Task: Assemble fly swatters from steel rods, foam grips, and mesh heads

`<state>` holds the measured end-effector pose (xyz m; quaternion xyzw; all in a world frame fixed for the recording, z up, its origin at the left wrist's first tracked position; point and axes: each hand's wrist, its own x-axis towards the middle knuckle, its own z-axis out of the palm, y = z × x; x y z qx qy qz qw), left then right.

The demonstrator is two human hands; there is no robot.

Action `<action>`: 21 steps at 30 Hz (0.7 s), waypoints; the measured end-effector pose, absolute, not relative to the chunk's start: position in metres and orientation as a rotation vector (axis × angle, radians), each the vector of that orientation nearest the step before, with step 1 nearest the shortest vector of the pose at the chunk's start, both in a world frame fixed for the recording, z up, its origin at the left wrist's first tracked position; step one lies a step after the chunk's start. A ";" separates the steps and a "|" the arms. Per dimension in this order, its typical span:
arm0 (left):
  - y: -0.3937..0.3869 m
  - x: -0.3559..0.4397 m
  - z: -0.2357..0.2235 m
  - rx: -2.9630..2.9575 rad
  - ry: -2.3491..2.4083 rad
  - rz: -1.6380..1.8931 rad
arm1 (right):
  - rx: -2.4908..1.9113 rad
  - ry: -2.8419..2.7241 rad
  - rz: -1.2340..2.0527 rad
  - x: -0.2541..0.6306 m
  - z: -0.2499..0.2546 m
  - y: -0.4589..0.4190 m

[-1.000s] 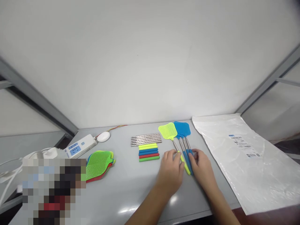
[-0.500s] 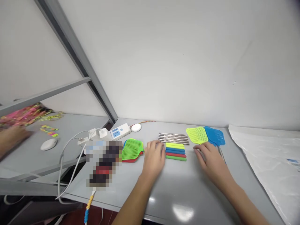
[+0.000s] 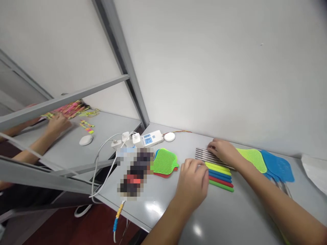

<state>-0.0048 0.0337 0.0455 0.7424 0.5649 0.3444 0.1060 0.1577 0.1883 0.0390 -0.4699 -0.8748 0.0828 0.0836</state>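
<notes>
My left hand (image 3: 192,178) rests on the table at the left ends of a row of coloured tube handles (image 3: 219,177), in yellow, blue, red and green. Its fingers are bent, slightly apart, with no held thing showing. Behind the tubes lies a row of thin metal rods (image 3: 203,154). My right hand (image 3: 223,151) reaches over them, thumb and fingertips closed at the rods; its palm side is hidden. Left of my hands is a stack of fly swatter heads (image 3: 165,161), green on top. A yellow swatter head (image 3: 252,158) and blue swatter heads (image 3: 278,166) lie beyond my right forearm.
A power strip (image 3: 152,139) with plugs and white cables stands at the back left, beside a round white object (image 3: 169,136). A blurred-out item (image 3: 135,173) lies near the left edge. Past a metal frame (image 3: 127,64), another person's hand (image 3: 57,124) handles colourful cords. White plastic sheeting (image 3: 314,170) lies far right.
My right hand has moved left from beside the swatter heads onto the metal rods. My left hand stays beside the tubes. The view has swung left, showing more of the other person's arms.
</notes>
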 end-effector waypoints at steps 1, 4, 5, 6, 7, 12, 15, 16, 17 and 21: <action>0.031 -0.010 0.048 2.181 1.683 1.028 | -1.391 -2.621 0.258 0.158 0.038 0.189; 0.019 -0.034 0.048 2.138 1.816 1.080 | -1.365 -2.640 0.323 0.162 0.031 0.195; 0.015 -0.044 0.046 2.109 1.885 1.095 | -1.359 -2.641 0.370 0.163 0.029 0.197; 0.010 -0.054 0.044 2.074 1.959 1.101 | -1.352 -2.640 0.427 0.164 0.027 0.200; 0.006 -0.064 0.042 2.038 2.030 1.095 | -1.346 -2.634 0.480 0.165 0.024 0.202; -0.009 -0.092 0.032 2.008 2.161 0.967 | -1.333 -2.606 0.570 0.161 0.021 0.207; -0.012 -0.095 0.026 2.026 2.151 0.913 | -1.344 -2.599 0.560 0.158 0.024 0.203; -0.013 -0.095 0.024 2.025 2.151 0.903 | -1.362 -2.587 0.553 0.158 0.025 0.201; -0.013 -0.096 0.023 2.025 2.151 0.895 | -1.387 -2.571 0.545 0.158 0.026 0.199; -0.013 -0.096 0.020 2.054 2.151 0.907 | -1.460 -2.489 0.492 0.158 0.035 0.189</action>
